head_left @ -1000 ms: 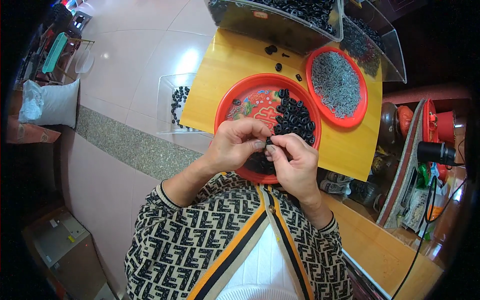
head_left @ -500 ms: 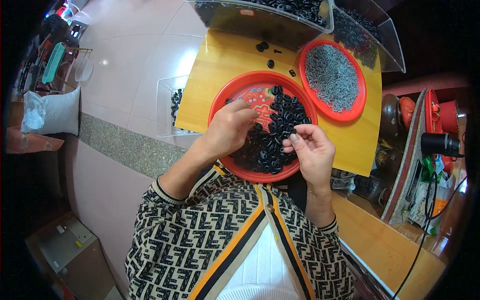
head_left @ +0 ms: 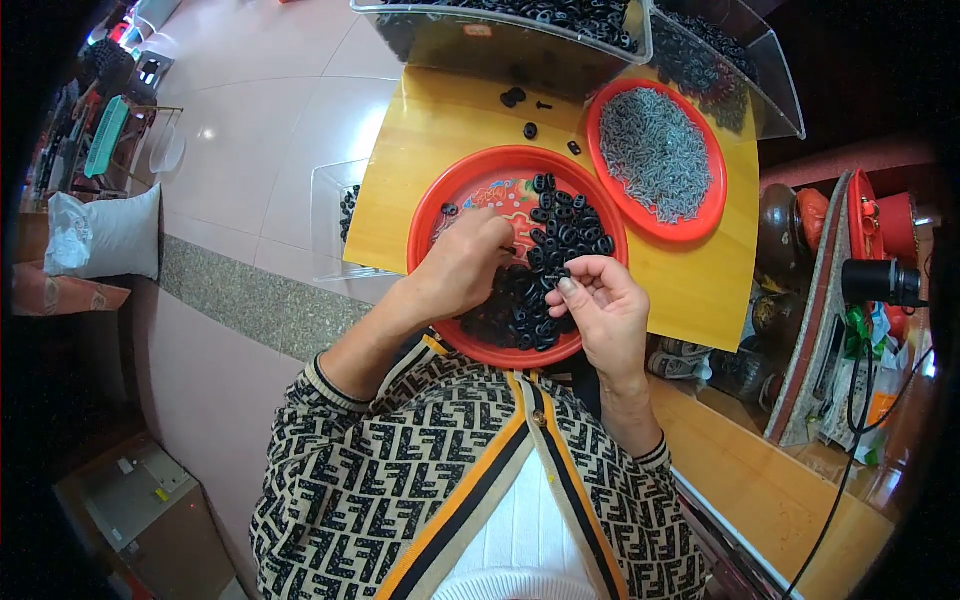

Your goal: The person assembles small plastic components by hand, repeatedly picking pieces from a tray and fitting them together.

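A round red tray (head_left: pixel 421 222) with a printed floral bottom holds a heap of small black oval plastic pieces (head_left: pixel 568 232), some with two holes. Over the tray's left side is my left hand (head_left: pixel 462 268), its fingers curled down and pressed together; whatever is in them is hidden. My right hand (head_left: pixel 606 312) is above the heap's right part, thumb and forefinger pinching a small black plastic piece (head_left: pixel 561 274). The two hands are a short way apart.
Right of the tray stands a red plate (head_left: pixel 712 205) full of grey screws (head_left: pixel 655 150). Clear bins (head_left: pixel 500 45) of black parts stand at the back of the yellow tabletop (head_left: pixel 690 300). A few loose black pieces (head_left: pixel 530 130) lie behind the tray. Another clear bin (head_left: pixel 325 215) is at the left.
My right hand has shifted a little left, still pinching the small black piece. My left hand's fingers have curled further down. The whole view has shifted slightly.
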`<act>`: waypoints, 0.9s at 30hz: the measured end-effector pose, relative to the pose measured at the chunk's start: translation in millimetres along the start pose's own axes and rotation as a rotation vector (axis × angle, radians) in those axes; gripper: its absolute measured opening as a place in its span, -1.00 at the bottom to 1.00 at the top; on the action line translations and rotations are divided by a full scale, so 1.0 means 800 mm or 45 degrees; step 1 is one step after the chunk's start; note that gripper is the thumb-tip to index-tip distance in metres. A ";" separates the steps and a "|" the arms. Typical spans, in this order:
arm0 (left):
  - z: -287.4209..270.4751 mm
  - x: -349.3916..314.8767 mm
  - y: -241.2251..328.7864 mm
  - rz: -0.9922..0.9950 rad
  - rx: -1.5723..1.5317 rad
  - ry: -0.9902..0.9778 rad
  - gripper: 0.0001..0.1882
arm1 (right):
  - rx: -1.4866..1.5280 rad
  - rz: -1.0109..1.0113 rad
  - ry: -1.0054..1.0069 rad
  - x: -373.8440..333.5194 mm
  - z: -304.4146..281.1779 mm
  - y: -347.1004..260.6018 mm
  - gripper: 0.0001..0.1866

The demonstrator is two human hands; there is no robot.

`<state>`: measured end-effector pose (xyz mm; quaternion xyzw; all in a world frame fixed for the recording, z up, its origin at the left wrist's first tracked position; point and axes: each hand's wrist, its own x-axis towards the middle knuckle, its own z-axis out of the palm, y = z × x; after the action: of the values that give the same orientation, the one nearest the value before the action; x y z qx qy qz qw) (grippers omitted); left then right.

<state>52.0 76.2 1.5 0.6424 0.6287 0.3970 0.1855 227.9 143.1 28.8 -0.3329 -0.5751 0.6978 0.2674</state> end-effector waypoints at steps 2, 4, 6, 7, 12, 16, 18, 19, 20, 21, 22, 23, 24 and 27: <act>-0.001 -0.007 0.008 -0.087 -0.252 0.037 -0.88 | 0.076 -0.004 -0.014 0.000 0.000 -0.001 -0.85; 0.000 -0.018 0.015 -0.502 -0.947 0.121 -0.90 | 0.117 0.005 -0.034 0.001 0.004 -0.004 -0.85; 0.004 -0.025 0.017 -0.454 -1.038 0.183 -0.90 | 0.157 0.012 -0.052 0.003 0.009 -0.004 -0.86; 0.006 -0.028 0.018 -0.403 -1.128 0.241 -0.89 | 0.269 0.032 -0.069 0.004 0.012 -0.004 -0.86; 0.012 -0.033 0.037 -0.435 -1.021 0.304 -0.89 | 0.506 0.059 -0.057 0.006 0.025 0.000 -0.86; 0.010 -0.034 0.033 -0.457 -1.136 0.267 -0.89 | 0.515 0.073 -0.049 0.005 0.027 -0.001 -0.85; 0.009 -0.033 0.033 -0.403 -1.243 0.250 -0.87 | 0.538 0.083 -0.067 0.005 0.029 -0.001 -0.85; 0.009 -0.030 0.037 -0.434 -1.414 0.284 -0.85 | 0.525 0.084 -0.077 0.005 0.030 -0.001 -0.85; 0.009 -0.029 0.039 -0.463 -1.585 0.319 -0.84 | 0.512 0.086 -0.087 0.005 0.031 -0.001 -0.85; 0.008 -0.029 0.037 -0.462 -1.586 0.318 -0.84 | 0.511 0.085 -0.086 0.005 0.031 -0.001 -0.85; 0.006 -0.029 0.034 -0.462 -1.565 0.235 -0.82 | 0.524 0.103 -0.103 0.005 0.031 -0.003 -0.85; 0.005 -0.029 0.031 -0.463 -1.542 0.153 -0.80 | 0.537 0.121 -0.120 0.006 0.031 -0.004 -0.85; 0.006 -0.030 0.028 -0.463 -1.542 0.154 -0.80 | 0.537 0.121 -0.121 0.006 0.031 -0.003 -0.85; 0.007 -0.031 0.022 -0.409 -1.662 0.098 -0.78 | 0.555 0.158 -0.143 0.007 0.032 0.000 -0.85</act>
<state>70.4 51.8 4.3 0.2824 0.3537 0.6857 0.5701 204.8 131.3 30.8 -0.2627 -0.4033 0.8379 0.2573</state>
